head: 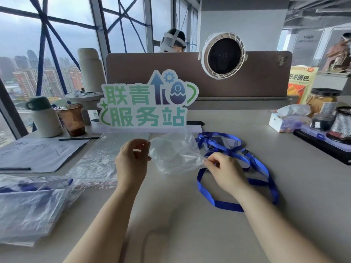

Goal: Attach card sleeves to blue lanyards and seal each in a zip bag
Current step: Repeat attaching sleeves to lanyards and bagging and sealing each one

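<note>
A clear zip bag (171, 154) is held up just above the grey table (307, 190), stretched between two hands near the middle of the view. Its left edge is pinched between thumb and fingertips of the left hand (131, 162); its lower right corner is pinched by the curled fingers of the right hand (226, 171). The bag is crumpled, and nothing can be made out inside it.

Just beside and partly under the right hand, blue lanyards (229, 205) are spread in loose loops on the table. What appears to be a clear card sleeve (230, 142) is seen at their far end, though it is too blurred for its attachment to be told.

To the left of the left hand, a flat stack of clear bags (96, 162) is laid on the table. Nearer the left edge, a pile of bags with blue straps inside (28, 204) is found.

Behind the held bag, a cut-out sign (148, 105) in green and blue is propped upright before a brown partition (152, 65), on which a round white fan (223, 56) is mounted. A brown plastic cup (71, 119) and a tissue box (283, 123) are placed at either side.
</note>
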Tool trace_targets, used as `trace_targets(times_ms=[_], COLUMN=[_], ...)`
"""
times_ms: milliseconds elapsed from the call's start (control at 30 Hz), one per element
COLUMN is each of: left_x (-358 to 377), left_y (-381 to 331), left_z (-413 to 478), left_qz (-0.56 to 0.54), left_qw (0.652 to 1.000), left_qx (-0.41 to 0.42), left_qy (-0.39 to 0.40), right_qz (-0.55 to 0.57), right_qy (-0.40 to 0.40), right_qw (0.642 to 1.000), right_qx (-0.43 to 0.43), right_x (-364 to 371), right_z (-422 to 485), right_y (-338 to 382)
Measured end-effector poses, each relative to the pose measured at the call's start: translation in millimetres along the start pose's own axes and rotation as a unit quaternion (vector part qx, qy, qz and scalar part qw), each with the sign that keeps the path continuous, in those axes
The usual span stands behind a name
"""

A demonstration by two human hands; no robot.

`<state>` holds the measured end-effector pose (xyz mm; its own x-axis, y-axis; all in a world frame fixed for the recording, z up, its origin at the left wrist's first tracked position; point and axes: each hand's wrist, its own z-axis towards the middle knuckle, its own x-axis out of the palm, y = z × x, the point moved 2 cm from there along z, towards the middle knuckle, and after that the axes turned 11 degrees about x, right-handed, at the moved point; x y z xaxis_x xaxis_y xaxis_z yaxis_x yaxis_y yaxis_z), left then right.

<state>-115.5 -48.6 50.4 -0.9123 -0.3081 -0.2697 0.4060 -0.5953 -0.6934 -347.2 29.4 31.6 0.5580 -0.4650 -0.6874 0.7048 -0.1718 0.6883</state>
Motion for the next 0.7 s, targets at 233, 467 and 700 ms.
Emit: trace_targets(times_ms=[233,467,700], left_x=[10.3,43.3,104.5], left_y=[-4.2,-60.2,-68.6], left_z=[-8.0,-35.0,-55.5], left_qz=[0.005,0.143,0.274], left_qw=[0.999,0.92,0.798], left_qx=[0.009,0.334,0.31], left_qy=[0.049,0.146,0.437], right_qz=[0.047,-0.159,-0.138], right_qy=[-0.051,-0.064,-0.025], right_qw=[0.995,0.97,0.977], right_qx=[0.065,0.173,0.161], right_x=[-37.0,-76.2,-62.9], right_z=[12.9,29.1,34.9], right_y=[-17.4,-79.7,-93.5])
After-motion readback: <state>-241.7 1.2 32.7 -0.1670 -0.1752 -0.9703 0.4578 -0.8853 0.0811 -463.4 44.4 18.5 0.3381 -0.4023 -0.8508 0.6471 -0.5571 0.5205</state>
